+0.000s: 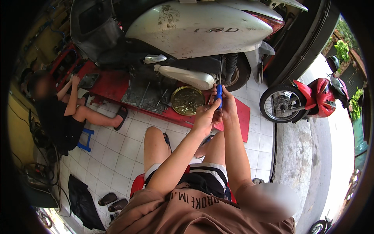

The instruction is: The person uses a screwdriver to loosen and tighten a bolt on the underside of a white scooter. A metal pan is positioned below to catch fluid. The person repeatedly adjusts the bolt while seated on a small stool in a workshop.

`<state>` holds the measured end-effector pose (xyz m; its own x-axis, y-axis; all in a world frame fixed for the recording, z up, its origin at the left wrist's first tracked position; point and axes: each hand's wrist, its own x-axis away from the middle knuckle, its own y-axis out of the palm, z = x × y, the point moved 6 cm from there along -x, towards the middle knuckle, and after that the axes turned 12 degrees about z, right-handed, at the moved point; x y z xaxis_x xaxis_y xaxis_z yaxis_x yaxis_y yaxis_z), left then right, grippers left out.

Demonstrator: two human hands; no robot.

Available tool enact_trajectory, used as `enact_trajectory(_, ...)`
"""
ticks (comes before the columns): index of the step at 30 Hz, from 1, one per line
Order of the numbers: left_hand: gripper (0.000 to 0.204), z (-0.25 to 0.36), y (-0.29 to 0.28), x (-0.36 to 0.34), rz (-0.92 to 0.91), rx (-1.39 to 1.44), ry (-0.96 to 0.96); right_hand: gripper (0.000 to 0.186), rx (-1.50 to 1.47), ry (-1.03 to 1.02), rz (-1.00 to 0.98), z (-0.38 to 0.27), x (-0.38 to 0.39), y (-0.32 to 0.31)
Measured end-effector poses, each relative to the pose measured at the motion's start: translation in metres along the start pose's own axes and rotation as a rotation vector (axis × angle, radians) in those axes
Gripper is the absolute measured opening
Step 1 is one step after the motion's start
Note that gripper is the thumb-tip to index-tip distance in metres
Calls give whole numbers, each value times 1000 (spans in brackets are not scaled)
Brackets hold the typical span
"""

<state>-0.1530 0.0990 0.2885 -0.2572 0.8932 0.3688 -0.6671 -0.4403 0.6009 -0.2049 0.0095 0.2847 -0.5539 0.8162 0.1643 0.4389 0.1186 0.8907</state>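
I hold a screwdriver with a blue handle in front of me, its thin metal shaft pointing away toward the rear of a scooter. My right hand wraps its fingers around the handle. Against the handle's near end lies the thumb of my left hand, with its other fingers curled. The silver scooter stands side-on above a red lift platform. Beside the shaft are the black shock absorber and the rear wheel. Whether the tip touches the scooter, I cannot tell.
A round golden tray with small parts sits on the platform, tools lying to its left. At left, another person sits on a blue stool working at the platform. A red motorbike stands at right. Sandals lie at lower left.
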Motion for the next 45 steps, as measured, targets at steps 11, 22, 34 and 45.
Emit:
enact_trajectory(11,40,60,16,38,210,-1007,1118,29,288,-64,198,0,0,2)
enact_trajectory(22,49,6,9,18,-232,-84,-148,27,235,-11,186,-7,0,6)
enact_trajectory(34,42,29,17,5,70,-1074,932,27,-103,161,46,2,4,-10)
enact_trajectory(45,33,8,17,1,-216,-61,-40,28,459,-107,248,-28,6,5)
